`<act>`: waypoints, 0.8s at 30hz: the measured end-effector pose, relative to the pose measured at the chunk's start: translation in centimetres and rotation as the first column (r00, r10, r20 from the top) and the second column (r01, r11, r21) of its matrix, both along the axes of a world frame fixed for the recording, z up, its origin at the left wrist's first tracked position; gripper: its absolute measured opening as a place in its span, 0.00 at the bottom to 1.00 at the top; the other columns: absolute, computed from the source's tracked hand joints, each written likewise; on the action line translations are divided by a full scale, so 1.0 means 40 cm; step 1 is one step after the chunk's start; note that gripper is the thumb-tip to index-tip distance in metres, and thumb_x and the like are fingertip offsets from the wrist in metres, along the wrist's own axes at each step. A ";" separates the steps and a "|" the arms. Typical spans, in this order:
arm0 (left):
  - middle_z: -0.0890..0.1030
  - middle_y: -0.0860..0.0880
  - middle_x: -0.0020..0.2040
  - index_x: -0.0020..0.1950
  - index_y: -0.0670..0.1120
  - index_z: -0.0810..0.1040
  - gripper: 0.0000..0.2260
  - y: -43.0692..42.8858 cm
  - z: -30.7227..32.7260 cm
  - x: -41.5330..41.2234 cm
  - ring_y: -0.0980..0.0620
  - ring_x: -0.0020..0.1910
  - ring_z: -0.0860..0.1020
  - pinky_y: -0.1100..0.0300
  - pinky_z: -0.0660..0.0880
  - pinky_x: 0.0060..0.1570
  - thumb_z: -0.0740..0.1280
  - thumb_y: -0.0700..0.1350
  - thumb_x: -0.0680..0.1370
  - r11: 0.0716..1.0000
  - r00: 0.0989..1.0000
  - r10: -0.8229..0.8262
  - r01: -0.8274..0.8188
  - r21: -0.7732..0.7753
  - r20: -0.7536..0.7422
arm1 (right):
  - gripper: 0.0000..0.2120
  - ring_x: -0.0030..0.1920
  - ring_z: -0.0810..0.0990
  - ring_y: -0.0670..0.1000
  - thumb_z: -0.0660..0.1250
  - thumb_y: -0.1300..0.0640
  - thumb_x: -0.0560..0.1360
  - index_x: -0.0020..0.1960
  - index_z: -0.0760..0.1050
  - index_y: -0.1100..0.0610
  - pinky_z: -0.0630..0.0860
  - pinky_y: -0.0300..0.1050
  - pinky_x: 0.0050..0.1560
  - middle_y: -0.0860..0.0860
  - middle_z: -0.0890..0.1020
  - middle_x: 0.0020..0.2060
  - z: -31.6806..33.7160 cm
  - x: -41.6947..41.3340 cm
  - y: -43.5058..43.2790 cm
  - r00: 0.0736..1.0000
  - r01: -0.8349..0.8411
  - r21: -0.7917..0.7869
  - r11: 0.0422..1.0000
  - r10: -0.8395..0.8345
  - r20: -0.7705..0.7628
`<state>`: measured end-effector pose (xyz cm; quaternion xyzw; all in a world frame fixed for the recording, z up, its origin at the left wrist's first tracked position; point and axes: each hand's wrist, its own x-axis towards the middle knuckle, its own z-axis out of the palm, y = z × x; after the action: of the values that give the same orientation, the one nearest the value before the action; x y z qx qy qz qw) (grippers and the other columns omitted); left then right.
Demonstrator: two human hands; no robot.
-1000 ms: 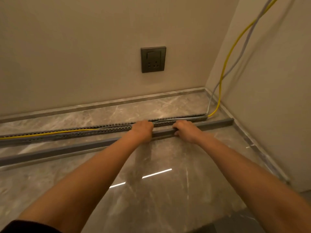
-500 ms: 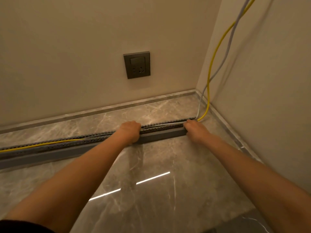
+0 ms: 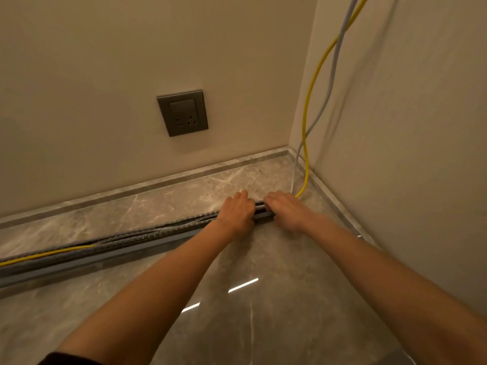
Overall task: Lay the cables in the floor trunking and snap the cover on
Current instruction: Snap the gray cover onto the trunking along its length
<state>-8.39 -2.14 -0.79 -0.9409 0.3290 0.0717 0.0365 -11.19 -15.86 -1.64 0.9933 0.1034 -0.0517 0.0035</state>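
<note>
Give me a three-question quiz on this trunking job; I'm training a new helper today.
1. True or false: the yellow cable comes down the right-hand wall into the corner.
2. Which lies nearer the corner on the trunking: A) left hand B) right hand?
3. Fill in: the wall fitting above the trunking is a ____.

Key: 1 true. 2 B. 3 socket.
</note>
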 end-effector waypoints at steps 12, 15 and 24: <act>0.76 0.38 0.59 0.59 0.37 0.72 0.13 -0.035 0.056 0.021 0.40 0.57 0.76 0.51 0.74 0.53 0.66 0.41 0.77 0.994 0.990 0.104 -0.101 0.044 -0.093 | 0.11 0.56 0.73 0.57 0.69 0.60 0.71 0.46 0.66 0.56 0.68 0.48 0.50 0.58 0.74 0.56 0.009 0.040 -0.103 0.997 -0.049 0.113 0.992 0.055 -0.046; 0.76 0.39 0.60 0.64 0.40 0.67 0.18 -0.048 0.044 0.001 0.41 0.57 0.76 0.51 0.75 0.53 0.65 0.43 0.77 0.995 0.994 0.093 -0.090 0.050 -0.063 | 0.14 0.51 0.75 0.57 0.68 0.61 0.71 0.43 0.61 0.55 0.64 0.44 0.43 0.58 0.77 0.53 0.006 0.043 -0.112 0.995 -0.045 0.168 0.985 0.060 -0.084; 0.75 0.39 0.61 0.62 0.39 0.74 0.12 -0.086 0.044 -0.023 0.41 0.57 0.76 0.52 0.74 0.54 0.60 0.40 0.79 0.991 0.999 0.040 -0.044 0.123 0.028 | 0.13 0.41 0.72 0.54 0.68 0.59 0.71 0.44 0.63 0.54 0.66 0.46 0.39 0.59 0.80 0.48 0.016 0.028 -0.118 0.991 -0.018 0.236 0.972 0.048 -0.121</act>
<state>-9.32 -5.59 0.98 -0.9444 0.3036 0.0809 0.0974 -10.07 -20.58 -1.00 0.9796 0.1254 -0.1016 -0.1195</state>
